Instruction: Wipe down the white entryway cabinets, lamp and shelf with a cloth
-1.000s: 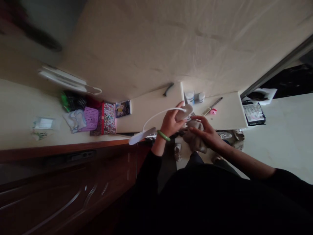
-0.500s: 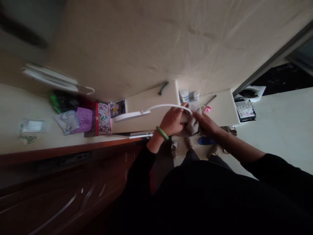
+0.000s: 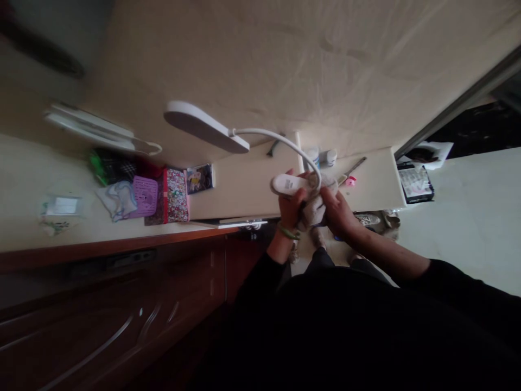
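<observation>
My left hand (image 3: 291,202) grips the white base of a desk lamp (image 3: 287,184), with a green bangle on its wrist. From that base a white flexible neck (image 3: 280,136) arcs up and over to the flat lamp head (image 3: 205,126), which hangs free in the air. My right hand (image 3: 337,212) closes on a crumpled grey-beige cloth (image 3: 313,209), pressing it against the lamp base's far end. Part of the cloth is hidden by my fingers.
Behind the hands stands a white board (image 3: 244,184) with small bottles (image 3: 321,157), a comb and a pink item. A floral pouch (image 3: 176,195), a purple basket (image 3: 145,195) and fabric lie on a cream surface. Dark wood cabinets (image 3: 122,293) run below; shoes sit on the floor.
The lamp has turned in my left hand, its head swinging up and away from the board and its base now showing. My right hand stays on the cloth.
</observation>
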{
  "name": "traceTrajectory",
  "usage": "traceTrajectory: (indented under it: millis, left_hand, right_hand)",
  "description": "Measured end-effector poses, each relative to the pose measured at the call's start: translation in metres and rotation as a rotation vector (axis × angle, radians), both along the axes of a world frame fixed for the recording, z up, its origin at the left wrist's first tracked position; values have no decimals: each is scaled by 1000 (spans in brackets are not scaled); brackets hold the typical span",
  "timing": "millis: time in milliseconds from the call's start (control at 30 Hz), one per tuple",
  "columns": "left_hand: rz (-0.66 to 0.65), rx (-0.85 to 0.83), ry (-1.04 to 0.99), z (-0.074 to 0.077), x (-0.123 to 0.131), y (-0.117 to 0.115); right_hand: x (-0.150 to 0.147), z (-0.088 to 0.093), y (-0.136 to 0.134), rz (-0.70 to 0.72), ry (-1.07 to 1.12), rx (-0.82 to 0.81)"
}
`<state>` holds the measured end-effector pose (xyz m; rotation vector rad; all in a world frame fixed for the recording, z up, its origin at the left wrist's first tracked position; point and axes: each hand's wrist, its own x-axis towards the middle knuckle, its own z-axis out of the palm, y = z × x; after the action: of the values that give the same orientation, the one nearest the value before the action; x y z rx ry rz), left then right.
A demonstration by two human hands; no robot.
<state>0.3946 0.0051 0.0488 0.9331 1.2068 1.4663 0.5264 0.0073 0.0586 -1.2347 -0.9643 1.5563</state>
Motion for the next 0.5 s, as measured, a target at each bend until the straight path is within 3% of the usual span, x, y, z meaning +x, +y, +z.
traceTrajectory:
  millis: [167,367,500]
  left_hand:
    - [184,-75,-88,11,7,-4]
    - [115,-110,-83,15,-5,-3]
    - [66,-48,-62,23,-6,-5]
  right_hand:
    - [11,7,4,82,-180,201]
    - [32,6,22,212,-436,318]
    - [49,6,36,127,-547,242]
